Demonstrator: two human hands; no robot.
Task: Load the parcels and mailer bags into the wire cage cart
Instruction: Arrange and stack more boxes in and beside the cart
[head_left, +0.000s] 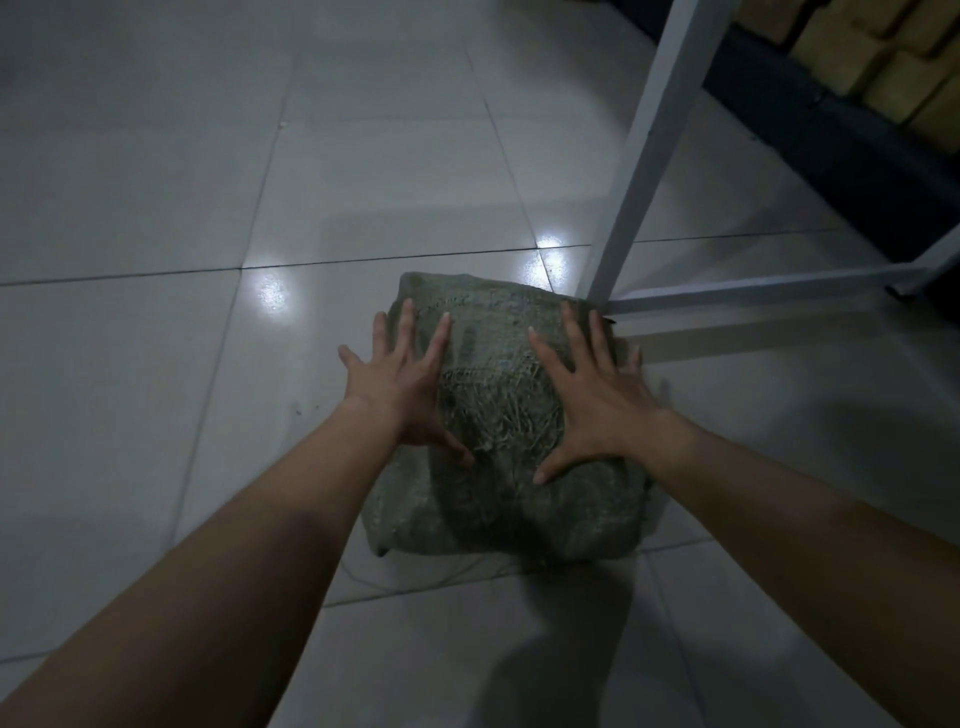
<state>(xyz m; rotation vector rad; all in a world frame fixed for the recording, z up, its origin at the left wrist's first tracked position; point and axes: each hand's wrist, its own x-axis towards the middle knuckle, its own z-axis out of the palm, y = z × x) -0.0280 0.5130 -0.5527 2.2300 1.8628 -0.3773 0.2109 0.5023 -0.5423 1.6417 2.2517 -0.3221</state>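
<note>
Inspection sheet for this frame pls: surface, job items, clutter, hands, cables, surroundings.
Surface: pale glossy tiled floor, two light glints reflected on it.
Job's things: one green woven parcel lying on the floor, frayed fibres on its top; no wire cage cart identifiable.
Clutter: small dark specks on the tile left of the parcel; thin loose threads trail from its near edge.
Hands: left hand and right hand both rest flat on the parcel top, fingers spread, not gripping.
Cables: nothing seen.
Surroundings: white metal frame, its foot at the parcel's far right corner; cardboard boxes behind it, dimly lit.
</note>
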